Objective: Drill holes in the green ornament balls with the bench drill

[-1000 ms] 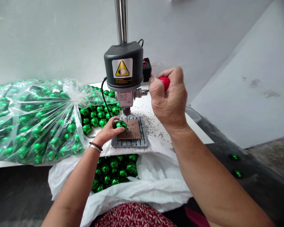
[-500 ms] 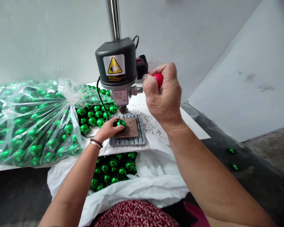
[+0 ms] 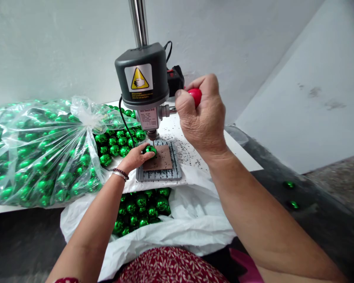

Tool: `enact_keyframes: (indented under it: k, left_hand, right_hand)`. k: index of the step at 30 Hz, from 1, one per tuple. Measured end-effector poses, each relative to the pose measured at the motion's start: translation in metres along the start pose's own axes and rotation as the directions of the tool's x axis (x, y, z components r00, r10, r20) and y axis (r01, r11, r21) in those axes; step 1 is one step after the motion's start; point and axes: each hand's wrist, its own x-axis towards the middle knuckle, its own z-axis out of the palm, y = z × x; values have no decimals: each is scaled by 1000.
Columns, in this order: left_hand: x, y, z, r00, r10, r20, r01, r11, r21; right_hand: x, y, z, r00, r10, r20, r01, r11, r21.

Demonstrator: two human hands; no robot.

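Green ball (image 3: 150, 150) looks round, its facing unclear.

One view only, from the camera on my head, facing forward and down. It looks over my patterned red garment (image 3: 171, 265) at the bottom edge and along both my forearms (image 3: 90, 232) to the bench (image 3: 242, 157). The drill press (image 3: 141, 74) stands close ahead, just left of centre; the pale wall (image 3: 61, 47) behind fills the top.
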Motion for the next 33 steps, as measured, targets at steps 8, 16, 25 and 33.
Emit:
enact_keyframes:
  k: [8, 16, 25, 33]
  left_hand:
    - [2, -4, 1, 995, -97, -27, 95, 993, -69]
    - [-4, 9, 17, 998, -17, -67, 19, 999, 37]
    - [-6, 12, 25, 996, -71, -47, 63, 986, -152]
    - [-5, 5, 29, 997, -48, -55, 37, 982, -186]
  right_hand:
    - [1, -5, -1, 999, 41, 15, -39, 996, -80]
    - [1, -6, -2, 998, 60, 17, -59, 997, -54]
    - [1, -7, -1, 996, 85, 13, -84, 995, -61]
    - [-11, -11, -8, 998, 63, 0, -62, 987, -150]
